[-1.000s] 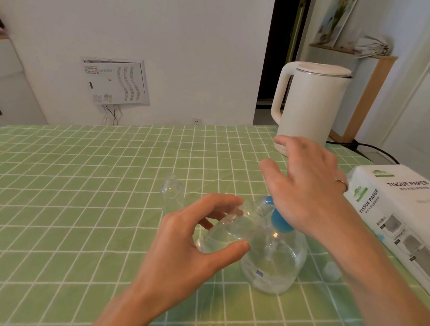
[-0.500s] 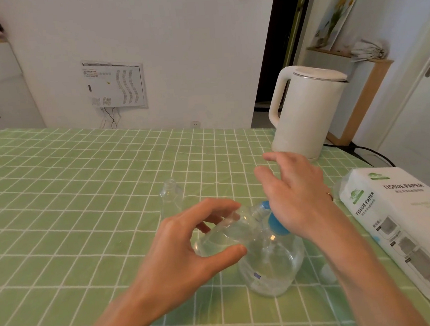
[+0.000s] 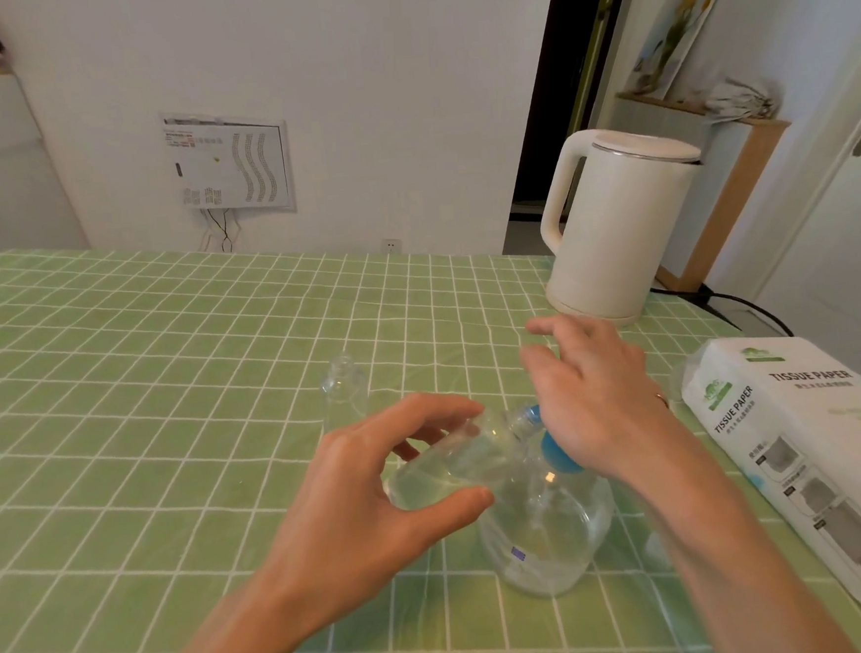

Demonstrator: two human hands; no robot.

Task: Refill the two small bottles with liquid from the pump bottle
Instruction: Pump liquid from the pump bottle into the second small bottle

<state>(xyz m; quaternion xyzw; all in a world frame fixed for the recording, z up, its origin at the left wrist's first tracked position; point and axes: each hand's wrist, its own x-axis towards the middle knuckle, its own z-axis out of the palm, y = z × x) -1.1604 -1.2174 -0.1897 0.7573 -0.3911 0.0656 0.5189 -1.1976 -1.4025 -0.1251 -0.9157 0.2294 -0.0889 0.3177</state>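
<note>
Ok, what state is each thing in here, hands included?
Left hand: grips the held small bottle.
Held small bottle: tilted on its side, mouth at the spout, seemingly part full.
Right hand: fingers straight, palm on top of the pump bottle.
Pump bottle: upright, some clear liquid inside.
Other small bottle: upright on the table, uncapped, fill unclear.
Kettle: upright, lid shut.
Tissue pack: lying flat.
</note>
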